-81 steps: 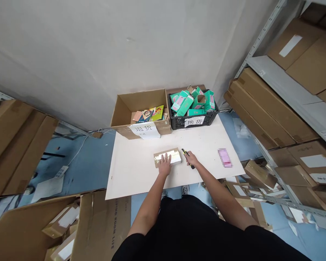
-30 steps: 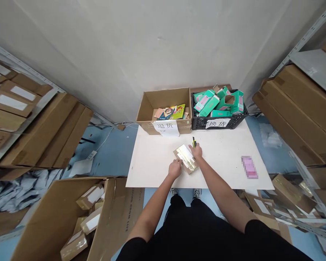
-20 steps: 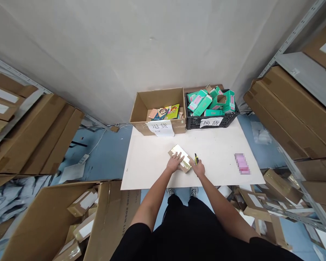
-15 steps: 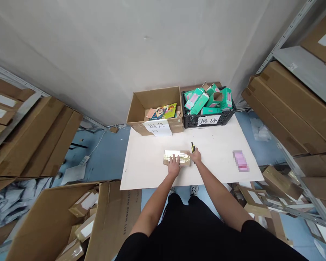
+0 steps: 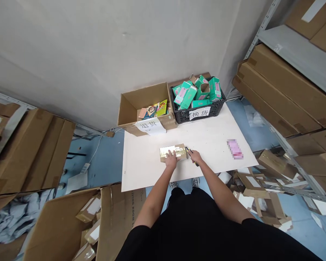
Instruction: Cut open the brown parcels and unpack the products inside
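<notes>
A small taped cardboard box (image 5: pixel 181 151) with a white label lies on the white table. My left hand (image 5: pixel 170 159) rests on top of it with the fingers spread. Just right of the box, my right hand (image 5: pixel 195 157) is closed around a black and yellow utility knife (image 5: pixel 189 149). The knife's front end points at the box's right end. Whether the blade touches the cardboard cannot be made out.
Behind stand an open carton (image 5: pixel 127 112) holding booklets and a black crate (image 5: pixel 182 115) of green boxes. A blurred pink item (image 5: pixel 235 149) lies on the table (image 5: pixel 141 170) at right. A large carton (image 5: pixel 54 217) with parcels stands at lower left. Loaded shelves (image 5: pixel 301 69) flank the table.
My right hand has turned the knife from pointing away to pointing left at the box's end. My left hand stays on the box. The camera view has shifted and tilted slightly.
</notes>
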{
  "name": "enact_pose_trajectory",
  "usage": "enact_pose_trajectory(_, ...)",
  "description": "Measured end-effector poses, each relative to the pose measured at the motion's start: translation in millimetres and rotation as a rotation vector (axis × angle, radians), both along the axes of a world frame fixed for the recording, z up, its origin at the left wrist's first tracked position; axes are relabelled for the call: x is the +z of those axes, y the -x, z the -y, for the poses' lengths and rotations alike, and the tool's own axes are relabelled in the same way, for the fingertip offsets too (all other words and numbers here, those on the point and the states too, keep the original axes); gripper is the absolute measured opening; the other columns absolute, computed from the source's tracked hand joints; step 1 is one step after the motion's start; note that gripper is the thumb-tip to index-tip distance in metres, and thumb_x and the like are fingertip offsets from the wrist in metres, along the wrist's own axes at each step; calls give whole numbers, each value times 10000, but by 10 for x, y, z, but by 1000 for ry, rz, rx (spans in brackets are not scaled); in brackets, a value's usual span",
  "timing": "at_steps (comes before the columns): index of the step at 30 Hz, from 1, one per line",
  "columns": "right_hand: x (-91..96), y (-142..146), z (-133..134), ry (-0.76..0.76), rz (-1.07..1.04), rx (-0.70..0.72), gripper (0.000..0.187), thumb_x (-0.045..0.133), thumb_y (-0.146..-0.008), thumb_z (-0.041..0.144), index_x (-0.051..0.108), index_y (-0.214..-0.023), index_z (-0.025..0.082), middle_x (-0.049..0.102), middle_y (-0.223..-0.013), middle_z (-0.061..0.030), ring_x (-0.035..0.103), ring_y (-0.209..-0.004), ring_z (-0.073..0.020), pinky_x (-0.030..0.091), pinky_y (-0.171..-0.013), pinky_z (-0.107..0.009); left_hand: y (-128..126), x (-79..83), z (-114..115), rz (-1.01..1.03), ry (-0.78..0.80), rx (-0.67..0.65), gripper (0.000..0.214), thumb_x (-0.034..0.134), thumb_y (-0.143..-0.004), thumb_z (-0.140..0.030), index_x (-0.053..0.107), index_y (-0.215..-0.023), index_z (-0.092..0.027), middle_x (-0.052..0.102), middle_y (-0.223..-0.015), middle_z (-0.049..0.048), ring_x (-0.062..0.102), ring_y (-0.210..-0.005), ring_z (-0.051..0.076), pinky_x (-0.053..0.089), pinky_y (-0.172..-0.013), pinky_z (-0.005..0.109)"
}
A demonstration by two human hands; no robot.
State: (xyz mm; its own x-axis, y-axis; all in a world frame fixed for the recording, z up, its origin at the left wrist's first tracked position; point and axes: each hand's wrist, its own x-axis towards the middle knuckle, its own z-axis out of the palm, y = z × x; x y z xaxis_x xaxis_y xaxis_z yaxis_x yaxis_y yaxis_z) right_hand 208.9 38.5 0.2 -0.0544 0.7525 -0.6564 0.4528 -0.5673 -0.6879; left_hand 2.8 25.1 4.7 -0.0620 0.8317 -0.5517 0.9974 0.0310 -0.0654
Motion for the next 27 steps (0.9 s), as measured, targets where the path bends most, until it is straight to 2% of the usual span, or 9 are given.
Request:
enact_pose_trajectory(9,-94,40,58,-30,-85,-37,449,517,-1084,527,542,-753,224,522,-439,66,535,-343,-126,396,-459,-215,26,14,-2,-20,21,-7,822,461,-1030,-670,252,-1726,-288,201,-1796,179,307,-1592,433,473,-1152,600)
enact_pose_trajectory(16,33,-8,29,-2,-26,90,382,491,-1112,436,533,-802,218,509,-449,79,514,-332,-113,385,-460,-208,35,12,26,-53,18,-40,822,379,-1038,-696,234,-1730,-278,211,-1792,185,313,-1590,423,465,-1160,605)
enact_pose_trajectory(21,50,-179,233,24,-17,184,376,543,-1089,446,523,-788,220,535,-464,67,500,-318,-115,369,-443,-221,22,63,34,-48,-1,-42,820,416,-1027,-704,252,-1723,-303,224,-1789,177,345,-1564,425,470,-1146,577)
enact_pose_trajectory(24,10,-267,361,35,-50,59,407,499,-1095,510,505,-801,229,546,-492,69,535,-357,-115,390,-462,-210,65,145,-24,-28,-7,-62,818,458,-1009,-717,337,-1694,-287,312,-1755,187,407,-1509,429,488,-1117,555)
enact_pose_trajectory(27,-30,-186,399,10,-41,-132,444,421,-1098,592,507,-853,233,564,-543,68,591,-418,-120,441,-507,-207,198,250,-151,17,-97,-86,723,377,-1044,-692,475,-1623,-270,484,-1656,171,442,-1474,396,473,-1133,523)
